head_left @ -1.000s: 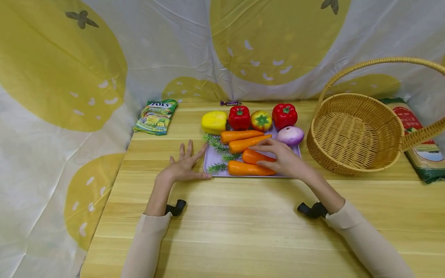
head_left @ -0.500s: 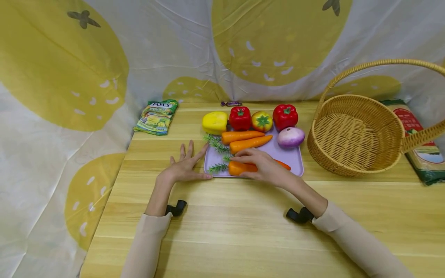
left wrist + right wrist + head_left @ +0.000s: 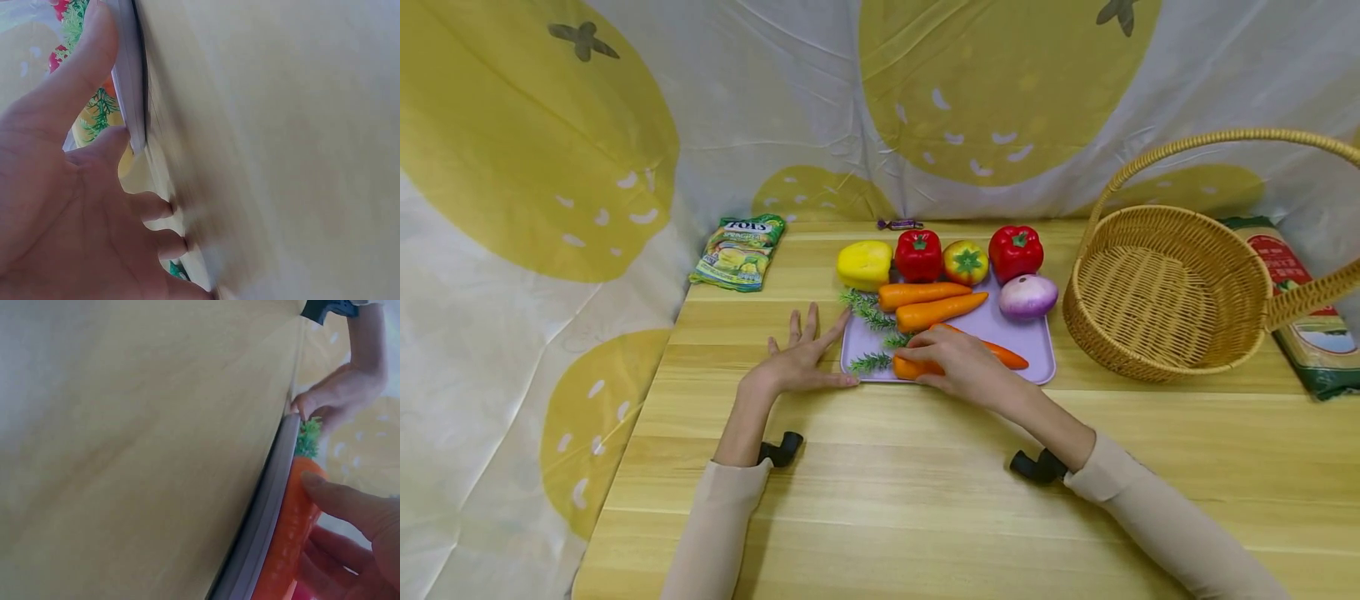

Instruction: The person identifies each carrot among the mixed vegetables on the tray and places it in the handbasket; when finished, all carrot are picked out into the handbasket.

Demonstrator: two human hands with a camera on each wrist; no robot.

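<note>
My right hand [image 3: 958, 362] pinches the front carrot [image 3: 292, 525] near its leafy end, with the thumb on one side and fingers on the other. This carrot lies along the near edge of a lilac tray [image 3: 1037, 337]. Behind it a second carrot [image 3: 1007, 357] points right, partly hidden by the hand. Two more carrots, one in front of the other [image 3: 925, 294], lie farther back on the tray. My left hand [image 3: 793, 362] has its fingers spread; thumb and index finger touch the tray's left side, while other fingertips rest on the table in the left wrist view.
Along the tray's back sit a yellow pepper [image 3: 865, 264], two red peppers [image 3: 917, 257] and a red-yellow tomato-like fruit [image 3: 966, 262]. A purple onion [image 3: 1028, 297] lies at right. Beyond stand a wicker basket [image 3: 1082, 325] and a packaged bag [image 3: 1326, 337]. A candy bag [image 3: 737, 254] lies left.
My right hand has moved left along the carrots to the front one's leafy end, uncovering the second carrot's tip. The left hand has stayed at the tray's left side.
</note>
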